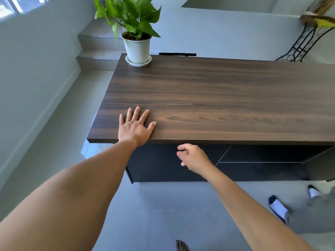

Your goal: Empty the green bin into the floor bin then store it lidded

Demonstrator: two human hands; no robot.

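My left hand (pixel 135 126) lies flat, fingers spread, on the near left corner of a dark wooden countertop (pixel 208 98). My right hand (pixel 193 157) hangs just below the counter's front edge, in front of the black cabinet front (pixel 163 165). Its fingers are curled loosely with thumb and forefinger close together; whether they pinch the cabinet's edge I cannot tell. No green bin, lid or floor bin is in view.
A potted green plant (pixel 137 49) in a white pot stands at the counter's far left corner. A black wire stand (pixel 301 46) is at the back right. Another person's socked feet (pixel 278 207) stand on the grey tiled floor at right. Steps rise at the back left.
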